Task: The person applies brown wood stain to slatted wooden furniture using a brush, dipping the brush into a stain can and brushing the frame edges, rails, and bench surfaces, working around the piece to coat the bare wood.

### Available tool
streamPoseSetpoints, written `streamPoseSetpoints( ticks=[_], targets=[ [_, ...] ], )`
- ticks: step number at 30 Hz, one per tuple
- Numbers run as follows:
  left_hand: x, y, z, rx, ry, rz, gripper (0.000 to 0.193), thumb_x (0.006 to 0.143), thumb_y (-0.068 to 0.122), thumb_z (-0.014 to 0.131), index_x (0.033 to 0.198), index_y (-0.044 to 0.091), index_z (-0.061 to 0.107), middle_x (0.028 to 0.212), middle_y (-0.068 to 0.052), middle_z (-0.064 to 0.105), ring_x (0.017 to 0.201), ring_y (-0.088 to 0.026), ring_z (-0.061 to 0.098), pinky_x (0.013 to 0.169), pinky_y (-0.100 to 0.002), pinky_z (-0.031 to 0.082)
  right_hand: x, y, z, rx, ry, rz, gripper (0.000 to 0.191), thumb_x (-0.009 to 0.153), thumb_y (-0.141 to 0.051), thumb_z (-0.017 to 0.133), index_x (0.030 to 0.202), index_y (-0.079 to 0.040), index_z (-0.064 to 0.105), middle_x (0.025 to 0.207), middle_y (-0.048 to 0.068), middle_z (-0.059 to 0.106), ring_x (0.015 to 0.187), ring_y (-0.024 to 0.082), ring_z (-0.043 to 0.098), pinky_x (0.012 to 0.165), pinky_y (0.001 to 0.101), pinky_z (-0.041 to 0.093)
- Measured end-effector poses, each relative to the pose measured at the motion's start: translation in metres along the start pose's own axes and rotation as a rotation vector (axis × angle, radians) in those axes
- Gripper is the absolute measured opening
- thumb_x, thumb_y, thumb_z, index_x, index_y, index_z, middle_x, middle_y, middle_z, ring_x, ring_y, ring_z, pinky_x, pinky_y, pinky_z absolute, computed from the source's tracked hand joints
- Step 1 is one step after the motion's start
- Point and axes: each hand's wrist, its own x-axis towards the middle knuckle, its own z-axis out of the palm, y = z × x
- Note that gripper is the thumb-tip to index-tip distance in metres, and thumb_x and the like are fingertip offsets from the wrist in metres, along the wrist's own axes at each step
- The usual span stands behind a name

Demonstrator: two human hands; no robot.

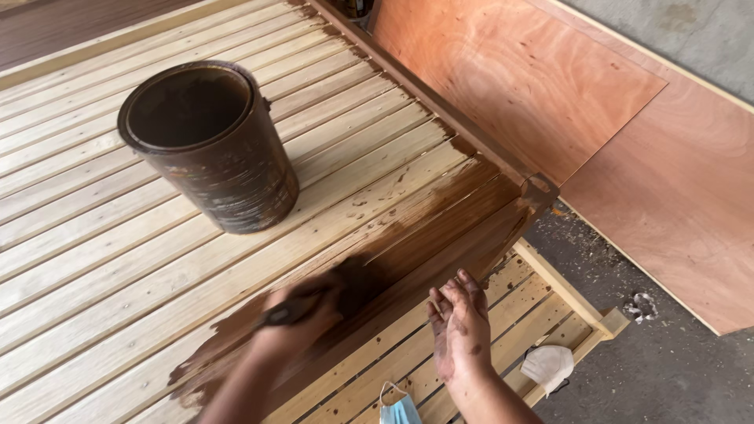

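Note:
My left hand [302, 326] is closed around the handle of a dark brush [357, 283], blurred by motion, on a pale wooden slatted panel [102, 259]. The bristles lie on a wet brown stained strip [440, 220] that runs along the panel's near edge up to its corner. Just right of the brush, my right hand [459, 326] holds nothing; its fingers are stretched out and smeared brown, and it hovers by the panel's edge. A stain-smeared round can [208, 145] stands open on the slats, up and to the left of both hands.
A second slatted frame [542, 302] lies lower, under my right hand. Reddish plywood sheets [550, 78] lie to the right on the grey concrete floor [667, 369]. A blue face mask [397, 410] and a white mask [548, 366] rest near the bottom edge.

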Motion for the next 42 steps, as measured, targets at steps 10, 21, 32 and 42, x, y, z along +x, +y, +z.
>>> streamPoseSetpoints(
  ticks=[10,21,32,42],
  targets=[
    [0.023,0.007,0.037,-0.319,0.087,-0.135,0.031,0.087,0.013,0.07,0.118,0.012,0.073,0.098,-0.01,0.08,0.081,-0.02,0.077,0.072,-0.033,0.064,0.026,-0.011,-0.031,-0.029,-0.001,-0.005,0.052,0.09,-0.029,0.06,0.141,-0.026,0.048,0.134,-0.004,0.059,0.116,0.019,0.056,0.105,0.043,0.04],
    [0.193,0.138,0.197,-0.228,0.242,0.448,0.019,0.086,0.016,0.073,0.103,0.01,0.077,0.094,-0.014,0.078,0.086,-0.027,0.076,0.08,-0.035,0.059,0.067,-0.085,-0.064,-0.094,0.108,0.064,0.059,0.09,-0.022,0.059,0.147,-0.017,0.045,0.129,0.006,0.055,0.122,0.024,0.054,0.11,0.0444,0.039],
    [0.208,0.13,0.157,-0.109,-0.055,0.047,0.027,0.085,0.022,0.075,0.112,0.019,0.075,0.101,-0.005,0.078,0.086,-0.02,0.075,0.078,-0.034,0.062,0.065,-0.096,-0.045,-0.103,0.063,0.031,0.056,0.088,-0.022,0.061,0.143,-0.019,0.049,0.126,0.003,0.059,0.114,0.023,0.057,0.106,0.0441,0.041],
    [0.052,0.003,0.016,0.017,0.016,0.119,0.023,0.085,0.018,0.076,0.108,0.016,0.077,0.092,-0.007,0.08,0.083,-0.018,0.073,0.077,-0.031,0.059,-0.024,-0.012,0.016,-0.082,0.015,0.031,0.053,0.089,-0.018,0.061,0.141,-0.024,0.051,0.121,-0.004,0.058,0.112,0.018,0.056,0.101,0.0413,0.043]
  ],
)
